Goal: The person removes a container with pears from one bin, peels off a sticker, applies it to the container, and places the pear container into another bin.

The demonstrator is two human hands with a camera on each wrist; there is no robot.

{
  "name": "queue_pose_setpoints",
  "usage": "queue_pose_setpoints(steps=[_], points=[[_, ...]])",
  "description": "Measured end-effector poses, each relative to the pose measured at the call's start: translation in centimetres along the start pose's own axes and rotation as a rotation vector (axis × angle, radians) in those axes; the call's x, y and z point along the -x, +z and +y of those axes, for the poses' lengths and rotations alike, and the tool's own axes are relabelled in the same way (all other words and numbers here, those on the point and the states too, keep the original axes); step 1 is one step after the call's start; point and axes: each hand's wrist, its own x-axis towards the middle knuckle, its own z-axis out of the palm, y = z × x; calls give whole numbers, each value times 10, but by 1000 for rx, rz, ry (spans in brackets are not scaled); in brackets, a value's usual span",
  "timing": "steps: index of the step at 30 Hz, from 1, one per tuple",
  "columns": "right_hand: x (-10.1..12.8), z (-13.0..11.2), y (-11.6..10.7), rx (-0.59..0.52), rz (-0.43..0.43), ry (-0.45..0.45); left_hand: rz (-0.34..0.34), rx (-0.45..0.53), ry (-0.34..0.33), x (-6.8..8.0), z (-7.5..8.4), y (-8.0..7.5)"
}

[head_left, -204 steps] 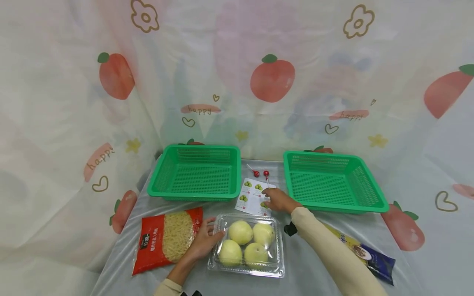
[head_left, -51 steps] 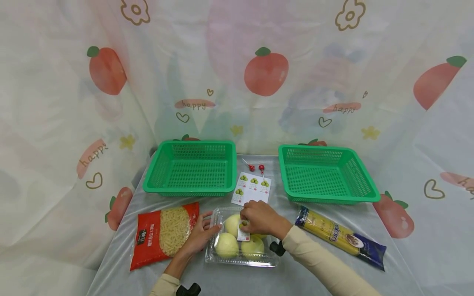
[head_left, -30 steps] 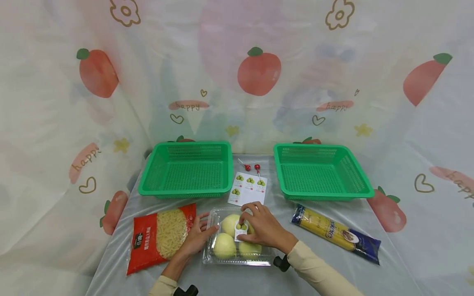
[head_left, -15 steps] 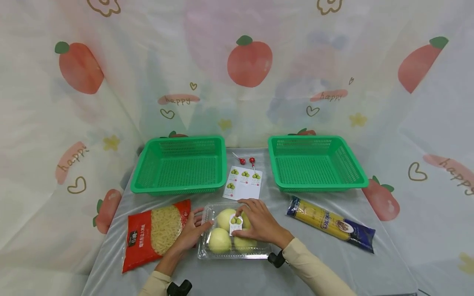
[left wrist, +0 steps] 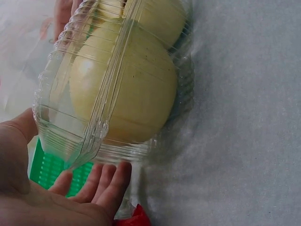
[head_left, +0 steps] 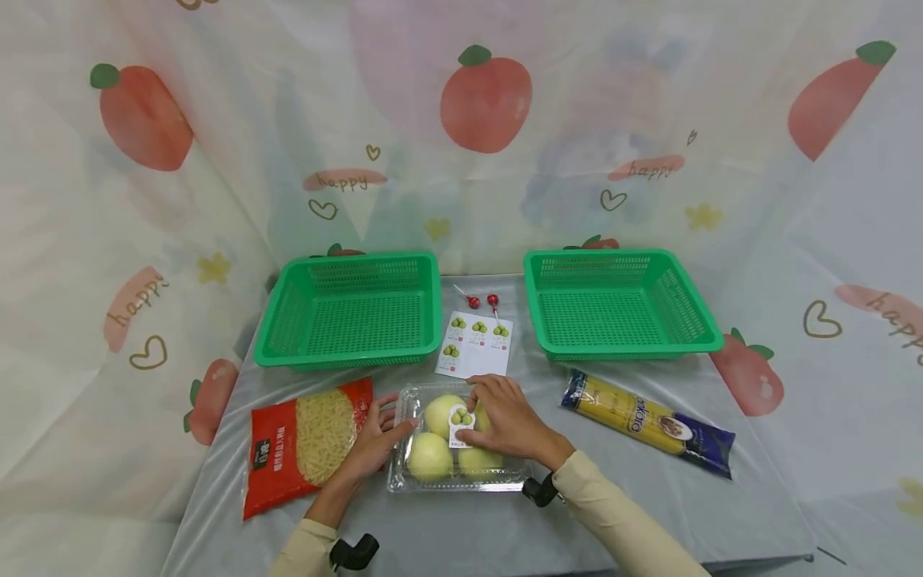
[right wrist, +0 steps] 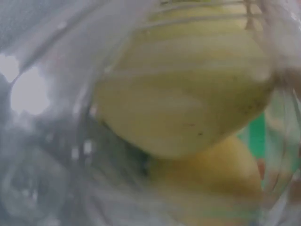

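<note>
A clear plastic box point(head_left: 461, 486) with its lid down holds several round, pale yellow-green fruits point(head_left: 430, 457) that look like pears. On top of the lid lies a small white sticker point(head_left: 462, 417) printed with green fruit. My right hand point(head_left: 510, 421) arches over the lid, its thumb pressing the sticker's lower edge and its fingertips near the back rim. At the box's left side is my left hand point(head_left: 372, 439); in the left wrist view its thumb touches the lid's edge and its fingers point(left wrist: 113, 188) extend loosely beside the base. The right wrist view is blurred, filled by fruit point(right wrist: 188, 103) behind plastic.
Behind the box lies a sticker sheet point(head_left: 479, 357), with two red lollipops point(head_left: 473, 302) past it. Green baskets stand at back left point(head_left: 346, 359) and back right point(head_left: 627, 349). A red pasta bag point(head_left: 274, 449) is left, a yellow-blue spaghetti packet point(head_left: 642, 417) right.
My right hand has gone from the sheet to the box with a sticker; its pinch has loosened and the thumb now presses the sticker on the lid. My left hand has stayed beside the box.
</note>
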Motion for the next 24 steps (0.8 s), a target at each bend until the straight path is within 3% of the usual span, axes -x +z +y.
queue_pose_setpoints(steps=[15,24], points=[[-1,-8,6,-17,26,43,-7,50,19,5,0,2],[-2,-10,15,27,68,88,-6,71,45,5,-2,5]])
